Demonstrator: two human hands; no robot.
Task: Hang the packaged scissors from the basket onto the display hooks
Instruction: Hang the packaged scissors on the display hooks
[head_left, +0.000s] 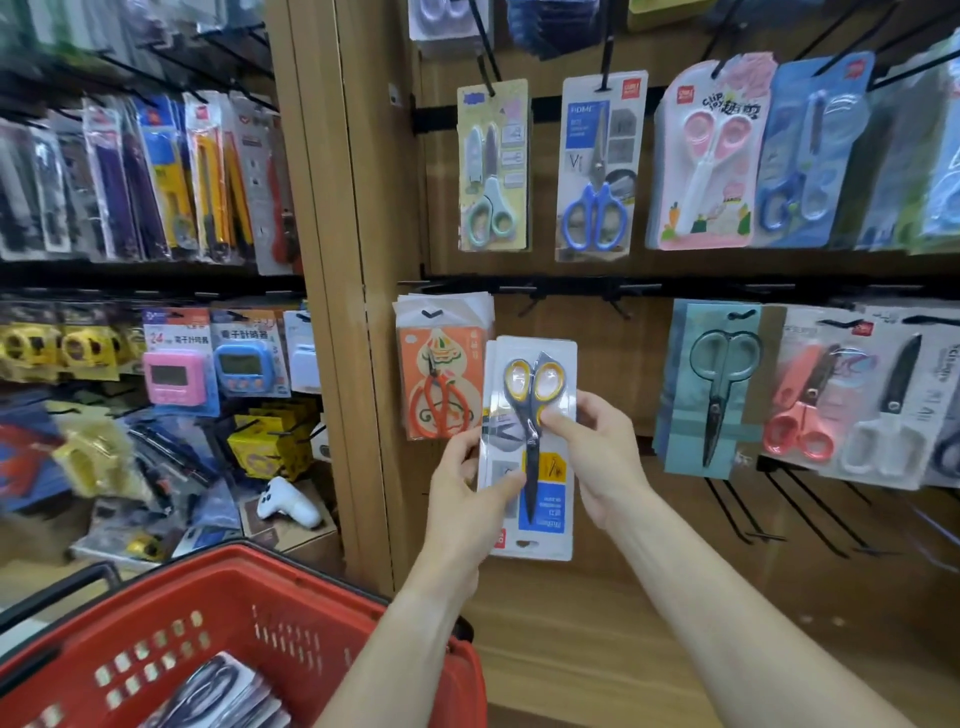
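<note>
Both hands pinch scissors pack (530, 447): left hand (467, 483) at left edge, right hand (597, 447) at right. Pack upside-down before empty hooks (535, 300), unhung. More packs wait in basket (332, 597).

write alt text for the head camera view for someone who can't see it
Both hands, left hand and right hand, hold a packaged pair of yellow-handled scissors upside down, hang hole at the bottom, before a wooden display wall of hanging scissor packs. A bare hook juts out above it; a red basket with more packs sits lower left.
</note>
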